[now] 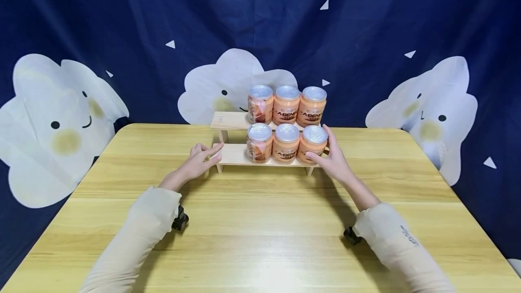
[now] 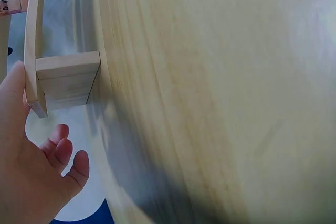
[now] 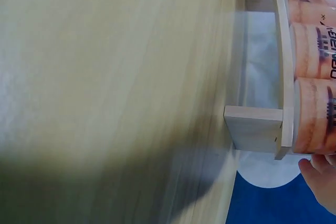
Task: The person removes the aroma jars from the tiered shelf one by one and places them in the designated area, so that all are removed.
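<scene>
A two-tier wooden display stand (image 1: 234, 150) holds orange jars with silver ridged lids, three on each tier. With its thumb in front and fingers round the far side, my right hand (image 1: 334, 159) grips the lower right jar (image 1: 308, 148). In the right wrist view, fingertips (image 3: 310, 169) show at that jar's side. My left hand (image 1: 198, 161) holds the left end of the lower tier between thumb and index finger. The left wrist view shows its other fingers (image 2: 63, 153) loosely curled below the board (image 2: 34, 51).
The stand is near the far edge of a light wooden table (image 1: 260, 220). Behind it hangs a dark blue cloth (image 1: 154, 8) with white clouds. Jars fill the middle and right of both tiers; bare board shows at their left ends.
</scene>
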Demonstrator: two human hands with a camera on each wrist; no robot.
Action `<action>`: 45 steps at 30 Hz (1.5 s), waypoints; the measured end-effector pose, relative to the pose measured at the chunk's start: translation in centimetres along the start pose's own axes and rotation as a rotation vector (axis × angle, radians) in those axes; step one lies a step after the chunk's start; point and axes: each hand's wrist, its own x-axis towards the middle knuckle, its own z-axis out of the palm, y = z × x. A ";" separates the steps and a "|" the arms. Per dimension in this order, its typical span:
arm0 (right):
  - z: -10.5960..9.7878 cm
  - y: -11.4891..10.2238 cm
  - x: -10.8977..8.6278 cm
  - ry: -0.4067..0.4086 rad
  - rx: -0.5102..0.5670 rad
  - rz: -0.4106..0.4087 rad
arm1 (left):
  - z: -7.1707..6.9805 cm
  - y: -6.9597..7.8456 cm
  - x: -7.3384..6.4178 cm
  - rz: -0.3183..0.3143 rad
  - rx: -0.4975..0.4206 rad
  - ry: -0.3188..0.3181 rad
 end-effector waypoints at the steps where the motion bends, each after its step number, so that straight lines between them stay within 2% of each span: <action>1: 0.1 -0.4 -0.1 0.004 0.004 0.006 | -0.1 0.0 0.0 -0.006 0.009 -0.007; 6: -0.2 -2.4 -0.7 0.019 -0.007 0.001 | -0.5 0.1 0.0 -0.010 0.060 -0.032; 8: -0.5 -2.4 -1.0 0.030 -0.025 -0.009 | -0.6 0.1 0.0 -0.009 0.073 -0.038; 14: -2.2 0.2 -0.9 0.082 -0.087 -0.018 | -0.8 0.3 -0.2 -0.030 0.074 -0.045; 19: -3.9 2.1 -0.4 0.139 -0.158 0.009 | -0.8 0.3 -0.5 -0.055 0.069 -0.051; 23: -4.7 3.2 0.0 0.099 -0.195 0.033 | -0.7 0.2 -0.6 -0.049 0.079 -0.047; 29: -5.0 4.3 0.3 0.024 -0.238 0.117 | -0.5 -0.1 -0.6 -0.030 0.098 -0.047; 35: -5.1 5.2 0.9 0.016 -0.226 0.162 | -0.5 0.2 -0.6 -0.055 0.092 -0.057; 40: -5.8 5.9 1.1 0.047 -0.194 0.197 | -0.5 0.7 -0.1 -0.037 0.100 -0.071; 45: -6.1 6.5 1.9 0.040 -0.160 0.169 | -0.7 0.9 -0.1 -0.048 0.081 -0.078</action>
